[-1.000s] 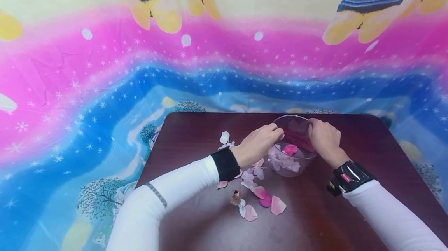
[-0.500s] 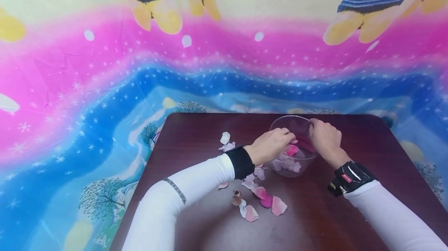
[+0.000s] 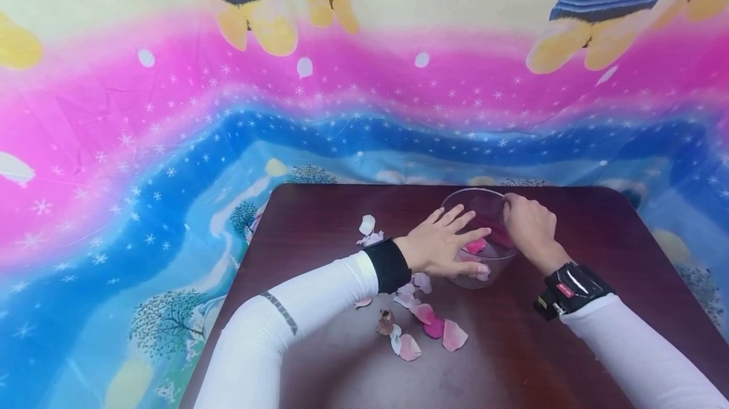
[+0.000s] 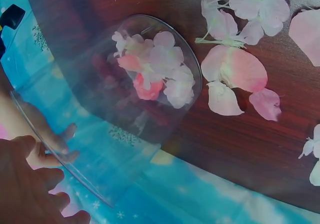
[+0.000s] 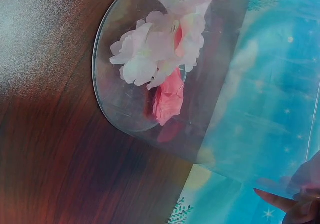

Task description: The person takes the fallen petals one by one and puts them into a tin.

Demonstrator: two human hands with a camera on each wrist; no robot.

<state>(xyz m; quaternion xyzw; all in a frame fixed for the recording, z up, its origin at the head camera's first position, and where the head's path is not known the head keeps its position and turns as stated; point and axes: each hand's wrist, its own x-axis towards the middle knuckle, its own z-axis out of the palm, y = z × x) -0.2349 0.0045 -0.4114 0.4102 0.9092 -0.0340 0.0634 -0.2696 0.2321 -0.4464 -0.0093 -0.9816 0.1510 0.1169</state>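
Note:
A clear plastic container (image 3: 497, 271) stands on the dark wooden table, holding pale pink flower petals (image 4: 165, 54) and a coral-pink petal (image 5: 169, 101) near its bottom. My left hand (image 3: 437, 241) is over the container's near-left rim, fingers spread wide and straight. In the left wrist view its fingertips show just outside the open end. My right hand (image 3: 531, 224) grips the container's far-right rim, with a finger (image 5: 275, 200) visible through the clear wall in the right wrist view.
Loose petals (image 3: 454, 335) in pink, white and magenta lie in front of the container, with a brown, withered-looking one (image 3: 385, 322) among them. A white petal (image 3: 367, 225) lies left of it. A patterned cloth (image 3: 364, 92) hangs behind the table (image 3: 569, 346).
My left hand has moved right to the container's mouth, and its curled fingers have spread out. My right hand has stayed on the rim.

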